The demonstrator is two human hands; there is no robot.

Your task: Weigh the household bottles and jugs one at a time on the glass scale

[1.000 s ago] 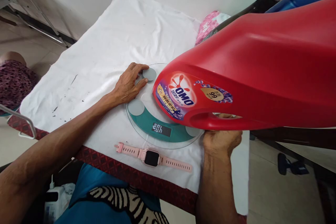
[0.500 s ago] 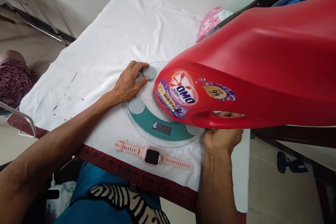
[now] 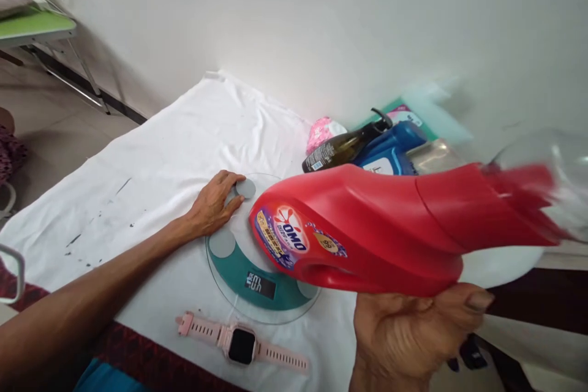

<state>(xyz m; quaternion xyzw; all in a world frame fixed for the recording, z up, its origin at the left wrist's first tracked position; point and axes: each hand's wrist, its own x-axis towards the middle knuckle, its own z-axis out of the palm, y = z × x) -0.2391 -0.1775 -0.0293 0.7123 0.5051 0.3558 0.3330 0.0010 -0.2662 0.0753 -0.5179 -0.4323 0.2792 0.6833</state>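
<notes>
A red OMO laundry detergent bottle (image 3: pixel 362 226) stands on a round glass scale (image 3: pixel 289 315), its neck reaching toward the right of the view. The scale's display (image 3: pixel 260 285) is lit with digits. My left hand (image 3: pixel 215 202) rests at the scale's far left edge, thumb and fingers apart around a grey foot disc (image 3: pixel 245 188). Close against the bottle's near side is my right hand (image 3: pixel 418 331), its thumb stretched out. The bottle hides its other fingers, so contact is unclear. A pink-strapped smartwatch (image 3: pixel 242 345) lies in front of the scale.
A dark pump bottle (image 3: pixel 337 150), a blue bottle (image 3: pixel 390 156) and a pink package (image 3: pixel 323 133) lie behind the detergent on the white cloth (image 3: pixel 151 153). Blurred clear plastic (image 3: pixel 546 165) shows at the right. A green folding table (image 3: pixel 37 26) stands far left, against the wall.
The view has tipped upward and the bottle looks smaller. My right hand has come off the handle and shifted toward the bottle's upper part. Digits now show on the scale. My left hand stays put.
</notes>
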